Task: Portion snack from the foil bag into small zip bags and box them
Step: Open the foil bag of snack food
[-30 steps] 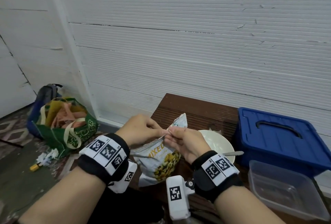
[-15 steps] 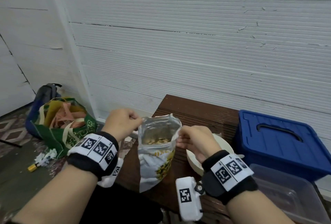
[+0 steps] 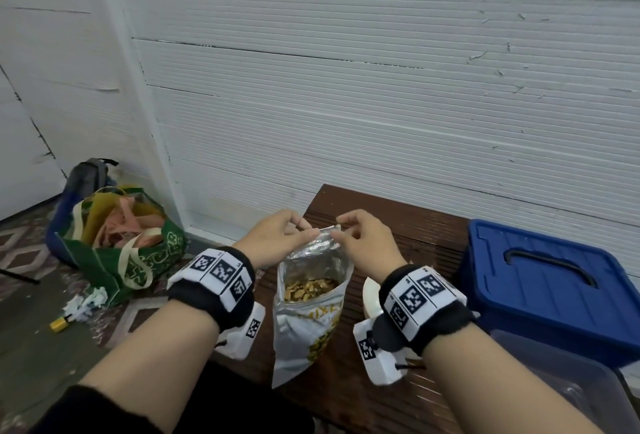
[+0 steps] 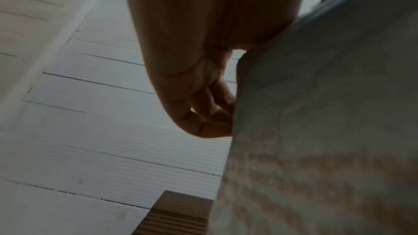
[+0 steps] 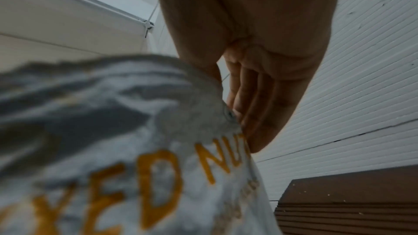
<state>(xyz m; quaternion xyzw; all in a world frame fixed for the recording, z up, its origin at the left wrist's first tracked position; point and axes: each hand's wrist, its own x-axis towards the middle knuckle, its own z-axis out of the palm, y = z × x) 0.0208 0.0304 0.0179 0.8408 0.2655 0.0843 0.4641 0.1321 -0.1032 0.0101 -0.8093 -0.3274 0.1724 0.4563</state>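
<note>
foil bag open, both hands at the far rim

the foil bag (image 3: 308,309) stands upright on the brown counter (image 3: 408,225), just in front of the person. half a second ago the hands were well apart, spreading the mouth wide. now they have come together at the 12 o'clock side of the mouth. the left hand (image 3: 273,239) pinches the far rim from the 9 o'clock side, and the right hand (image 3: 363,243) pinches it from the 3 o'clock side. the fingers of both are closed on the foil edge, almost touching each other. the right wrist view confirms it: fingers (image 5: 253,112) curled against the top of the bag, printed lettering below. in the left wrist view the fingers are curled too, and the bag wall blocks the contact point.

the mouth is still open. the snack (image 3: 310,288) shows inside as a tan heap, well below the rim.

judgement: the seal is already broken, and the hands seem to be shaping or folding back the rim. portioning has not started; no small zip bags can be made out.

at 3 o'clock of the bag a white bowl (image 3: 370,298) sits mostly hidden behind the right wrist. further at 3 o'clock is a blue box lid (image 3: 554,281), with a clear plastic box (image 3: 554,378) at 4 o'clock.

risk: the thin bag is steadied only at its rim and could tip if released.
</note>
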